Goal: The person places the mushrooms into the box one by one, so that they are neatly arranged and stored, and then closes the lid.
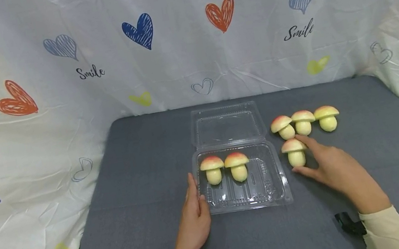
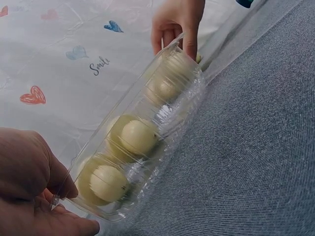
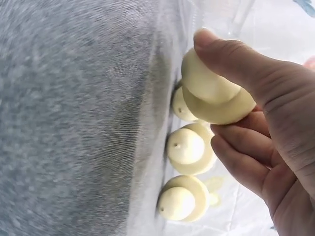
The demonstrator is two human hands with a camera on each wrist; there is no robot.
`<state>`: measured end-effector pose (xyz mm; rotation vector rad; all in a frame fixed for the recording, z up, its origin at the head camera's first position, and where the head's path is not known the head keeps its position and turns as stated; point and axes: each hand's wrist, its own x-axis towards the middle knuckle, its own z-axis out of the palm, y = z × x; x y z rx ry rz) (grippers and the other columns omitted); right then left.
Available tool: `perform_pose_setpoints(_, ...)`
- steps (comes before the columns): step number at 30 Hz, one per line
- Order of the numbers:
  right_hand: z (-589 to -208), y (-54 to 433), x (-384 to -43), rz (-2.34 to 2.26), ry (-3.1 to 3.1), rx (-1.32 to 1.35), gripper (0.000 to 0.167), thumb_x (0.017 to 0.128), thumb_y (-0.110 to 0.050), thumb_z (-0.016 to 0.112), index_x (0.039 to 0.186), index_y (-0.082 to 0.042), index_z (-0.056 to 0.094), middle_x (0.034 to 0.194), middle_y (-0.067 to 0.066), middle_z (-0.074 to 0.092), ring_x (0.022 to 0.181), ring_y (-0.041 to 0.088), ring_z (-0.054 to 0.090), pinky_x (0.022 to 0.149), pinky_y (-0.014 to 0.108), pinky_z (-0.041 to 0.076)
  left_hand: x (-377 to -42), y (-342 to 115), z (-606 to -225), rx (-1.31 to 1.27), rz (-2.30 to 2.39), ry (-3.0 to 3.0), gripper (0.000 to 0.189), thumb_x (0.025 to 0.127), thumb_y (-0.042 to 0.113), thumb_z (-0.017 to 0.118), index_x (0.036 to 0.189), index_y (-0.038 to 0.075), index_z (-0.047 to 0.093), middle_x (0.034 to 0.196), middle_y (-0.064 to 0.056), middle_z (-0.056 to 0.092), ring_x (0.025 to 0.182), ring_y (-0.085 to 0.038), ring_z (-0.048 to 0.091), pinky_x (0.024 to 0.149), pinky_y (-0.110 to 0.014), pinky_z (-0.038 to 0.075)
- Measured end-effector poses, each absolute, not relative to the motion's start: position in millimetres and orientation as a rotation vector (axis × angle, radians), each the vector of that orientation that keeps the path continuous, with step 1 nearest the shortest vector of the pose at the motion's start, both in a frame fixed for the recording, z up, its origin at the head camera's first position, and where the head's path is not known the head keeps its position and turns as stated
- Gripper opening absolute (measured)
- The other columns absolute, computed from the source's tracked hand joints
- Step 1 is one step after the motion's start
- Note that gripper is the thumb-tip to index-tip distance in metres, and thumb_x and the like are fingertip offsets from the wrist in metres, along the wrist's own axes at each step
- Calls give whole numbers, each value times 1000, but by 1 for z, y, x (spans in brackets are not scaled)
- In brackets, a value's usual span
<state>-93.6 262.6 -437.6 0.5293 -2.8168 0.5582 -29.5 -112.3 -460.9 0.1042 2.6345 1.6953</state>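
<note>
My right hand (image 1: 331, 166) pinches a mushroom (image 1: 295, 153) with a red-and-yellow cap and pale stem, thumb at the stem and fingers at the cap. In the right wrist view this mushroom (image 3: 211, 88) is close up between thumb and fingers. Left of it lies a clear plastic clamshell container (image 1: 252, 201), its lid folded back. Two similar mushrooms (image 1: 213, 170) sit side by side in the upper left of its tray. My left hand (image 1: 194, 222) holds the tray's left edge; the left wrist view shows thumb and fingers pinching the rim (image 2: 81, 162).
Three more mushrooms (image 1: 303, 122) stand in a row beyond my right hand, right of the container's lid (image 1: 227, 126). Dark grey cloth (image 1: 132, 175) covers the table. A white curtain (image 1: 180, 57) with printed hearts hangs behind and along the sides.
</note>
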Motion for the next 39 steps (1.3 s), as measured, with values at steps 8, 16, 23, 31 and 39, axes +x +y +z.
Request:
perform_pose_setpoints(8,-426,256,-92,535,-2711,480,88,76,-33,96,147,-6,52,52,-2,48,47,29,56,53,60,48,-29,-113,-460,92,1693,2636,69,111,0,43,169,3,7,174,-22,15,160,-36,12,127,-59,14)
perform_pose_setpoints(16,-412,243,-86,575,-2693,465,87,77,-33,96,145,-9,49,58,2,56,46,23,52,50,57,46,-29,-113,-461,96,1683,2644,69,111,1,43,169,3,6,173,-22,16,160,-34,14,127,-57,15)
perform_pose_setpoints(23,-406,232,-83,581,-2666,498,87,75,-34,97,146,-12,51,56,-2,53,45,17,46,48,53,46,-29,-113,-460,94,1689,2644,69,111,1,43,169,3,7,173,-23,16,160,-34,14,127,-57,15)
perform_pose_setpoints(31,-404,221,-80,583,-2645,533,88,75,-35,96,147,-15,51,52,-9,44,44,12,40,46,46,44,-29,-112,-461,89,1680,2647,68,111,2,43,169,2,7,174,-21,17,160,-36,13,127,-60,14)
perform_pose_setpoints(39,-406,209,-80,580,-2653,598,87,78,-38,95,150,-17,51,58,-4,51,44,9,37,45,40,40,-29,-112,-461,102,1686,2645,68,111,2,43,169,2,7,174,-20,14,161,-34,13,127,-57,15)
